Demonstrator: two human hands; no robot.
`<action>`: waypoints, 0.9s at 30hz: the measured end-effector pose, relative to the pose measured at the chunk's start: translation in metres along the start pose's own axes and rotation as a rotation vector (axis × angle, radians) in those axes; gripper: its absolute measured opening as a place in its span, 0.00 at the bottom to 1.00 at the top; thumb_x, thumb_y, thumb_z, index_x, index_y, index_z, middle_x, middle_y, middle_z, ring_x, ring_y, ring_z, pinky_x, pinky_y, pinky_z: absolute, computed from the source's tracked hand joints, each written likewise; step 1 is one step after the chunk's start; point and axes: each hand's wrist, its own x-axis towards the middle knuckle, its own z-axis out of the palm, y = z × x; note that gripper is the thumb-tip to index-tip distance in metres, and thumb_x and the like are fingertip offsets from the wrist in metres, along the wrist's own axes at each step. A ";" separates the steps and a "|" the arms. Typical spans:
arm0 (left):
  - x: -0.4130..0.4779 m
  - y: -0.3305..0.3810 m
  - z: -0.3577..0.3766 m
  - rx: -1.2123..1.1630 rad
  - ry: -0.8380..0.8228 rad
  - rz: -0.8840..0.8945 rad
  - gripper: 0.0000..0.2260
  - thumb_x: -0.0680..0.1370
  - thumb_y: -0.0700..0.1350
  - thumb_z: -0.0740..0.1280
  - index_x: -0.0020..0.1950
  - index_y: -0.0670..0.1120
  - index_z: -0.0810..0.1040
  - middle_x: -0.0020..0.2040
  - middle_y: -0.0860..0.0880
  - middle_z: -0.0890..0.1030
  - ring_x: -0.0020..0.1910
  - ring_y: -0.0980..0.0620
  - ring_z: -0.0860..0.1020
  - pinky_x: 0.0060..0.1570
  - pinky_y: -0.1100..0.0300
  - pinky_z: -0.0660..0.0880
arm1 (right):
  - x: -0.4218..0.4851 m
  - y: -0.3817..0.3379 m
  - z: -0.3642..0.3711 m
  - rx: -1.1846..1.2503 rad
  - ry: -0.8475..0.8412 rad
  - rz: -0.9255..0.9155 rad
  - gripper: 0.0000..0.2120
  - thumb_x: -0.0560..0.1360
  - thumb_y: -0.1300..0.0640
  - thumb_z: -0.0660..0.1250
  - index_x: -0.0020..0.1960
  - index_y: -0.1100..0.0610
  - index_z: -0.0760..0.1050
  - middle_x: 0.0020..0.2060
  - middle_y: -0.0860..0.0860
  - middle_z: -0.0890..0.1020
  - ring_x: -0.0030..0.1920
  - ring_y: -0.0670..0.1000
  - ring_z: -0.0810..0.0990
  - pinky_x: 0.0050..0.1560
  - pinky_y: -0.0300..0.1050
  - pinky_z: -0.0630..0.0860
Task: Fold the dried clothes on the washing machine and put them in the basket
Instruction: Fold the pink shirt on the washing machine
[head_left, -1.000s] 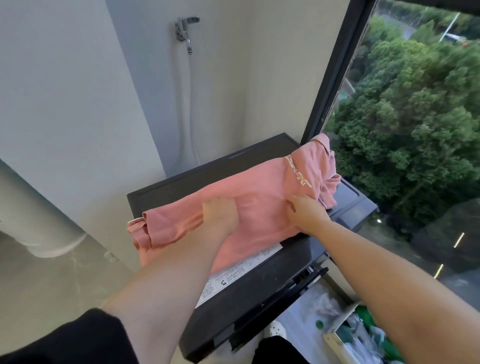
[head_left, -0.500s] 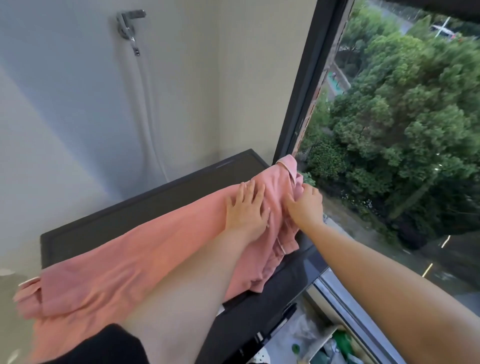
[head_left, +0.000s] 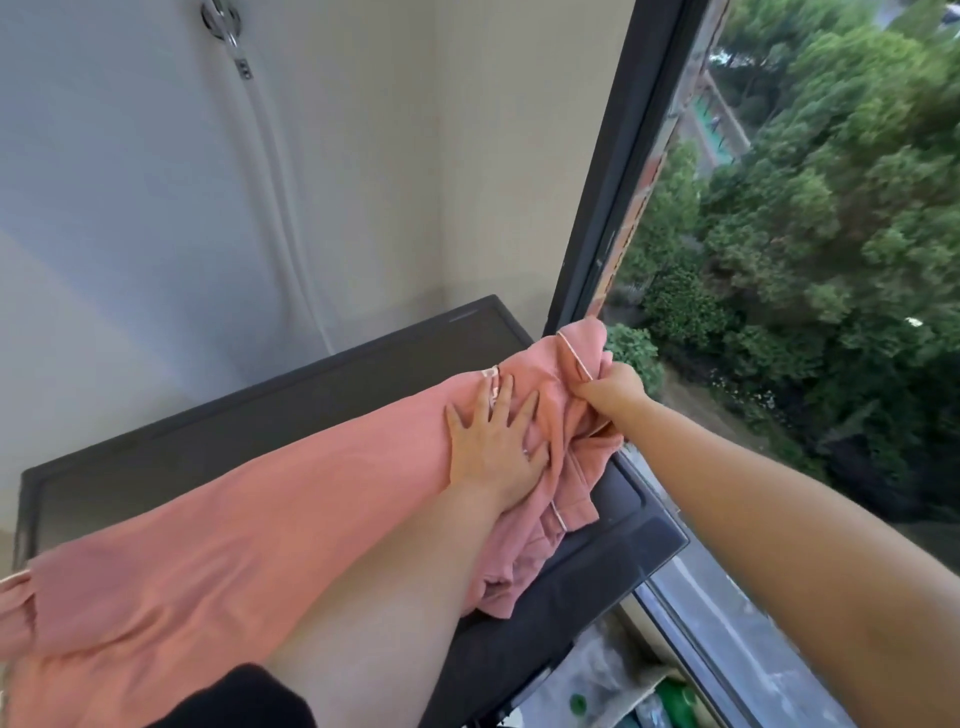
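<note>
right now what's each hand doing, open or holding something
Left hand: open, fingers spread flat, pressing on the pink garment.
Right hand: closed, pinching the pink garment's edge on the window side.

The garment (head_left: 249, 545) is plain salmon pink. Thin white piping (head_left: 574, 358) edges it toward 2 o'clock, and beside that is a pale printed mark (head_left: 491, 385), perhaps lettering. The washing machine (head_left: 218, 431) top is matt charcoal. The sleeve (head_left: 234, 696) at 6 o'clock is black. The wall (head_left: 130, 208) is off-white, the window frame (head_left: 608, 208) black and the trees (head_left: 805, 208) deep green.
</note>
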 end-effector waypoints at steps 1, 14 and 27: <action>0.001 0.004 -0.001 -0.038 0.025 -0.006 0.26 0.80 0.57 0.50 0.78 0.55 0.50 0.79 0.48 0.42 0.77 0.47 0.40 0.70 0.35 0.44 | 0.001 -0.002 -0.004 -0.081 0.035 -0.047 0.16 0.72 0.56 0.69 0.54 0.66 0.73 0.46 0.59 0.79 0.50 0.60 0.80 0.44 0.46 0.75; -0.059 -0.074 -0.031 0.172 0.056 0.130 0.32 0.75 0.56 0.37 0.76 0.49 0.59 0.77 0.47 0.57 0.77 0.47 0.52 0.73 0.46 0.48 | -0.028 -0.050 -0.027 -0.348 0.541 -0.274 0.08 0.76 0.61 0.58 0.52 0.57 0.61 0.48 0.58 0.80 0.49 0.63 0.79 0.39 0.50 0.71; -0.099 -0.112 -0.017 -0.040 0.059 -0.103 0.28 0.82 0.49 0.50 0.78 0.41 0.43 0.79 0.47 0.42 0.77 0.51 0.41 0.75 0.52 0.40 | -0.134 -0.050 0.059 -0.650 -0.007 -0.645 0.23 0.73 0.43 0.65 0.62 0.54 0.67 0.53 0.49 0.75 0.48 0.54 0.76 0.40 0.45 0.68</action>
